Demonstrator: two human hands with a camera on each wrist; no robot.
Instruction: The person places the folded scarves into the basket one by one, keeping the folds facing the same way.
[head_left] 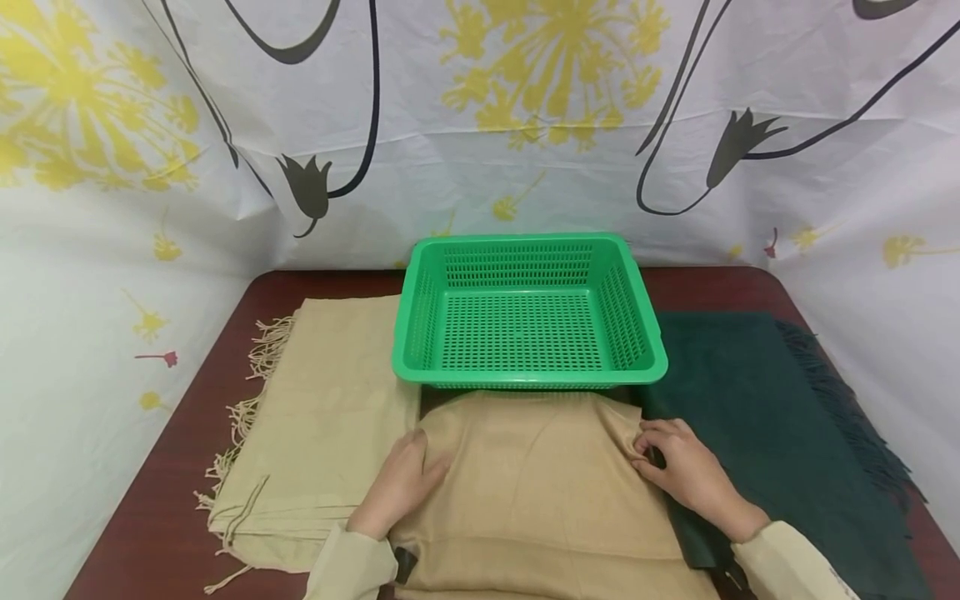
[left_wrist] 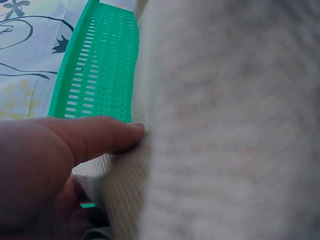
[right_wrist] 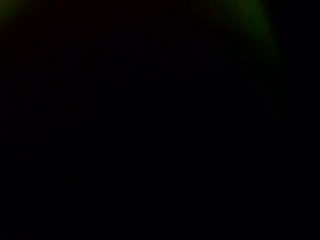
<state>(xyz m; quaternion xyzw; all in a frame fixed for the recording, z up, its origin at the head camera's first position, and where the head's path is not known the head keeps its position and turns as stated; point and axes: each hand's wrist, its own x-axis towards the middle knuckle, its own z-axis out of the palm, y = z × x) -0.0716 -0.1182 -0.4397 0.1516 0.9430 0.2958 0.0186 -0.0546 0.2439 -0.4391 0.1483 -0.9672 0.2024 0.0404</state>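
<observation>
A tan cloth (head_left: 540, 483) stretches between both hands at the front middle of the table in the head view. My left hand (head_left: 405, 483) grips its left edge. In the left wrist view the thumb (left_wrist: 107, 135) lies over the fabric, with fingers partly hidden behind it; blurred pale cloth (left_wrist: 235, 120) fills the right side there. On the opposite edge, my right hand (head_left: 686, 471) pinches a gathered bit of the tan cloth between thumb and curled fingers. The right wrist view is almost wholly dark, so the hand cannot be made out there.
A green plastic basket (head_left: 528, 380) stands behind the tan cloth with nothing in it. To the left lies a folded beige fringed shawl (head_left: 330, 417), to the right a dark green fringed shawl (head_left: 757, 417). Beneath is a dark red-brown table (head_left: 172, 467); a patterned white curtain (head_left: 420, 167) hangs behind.
</observation>
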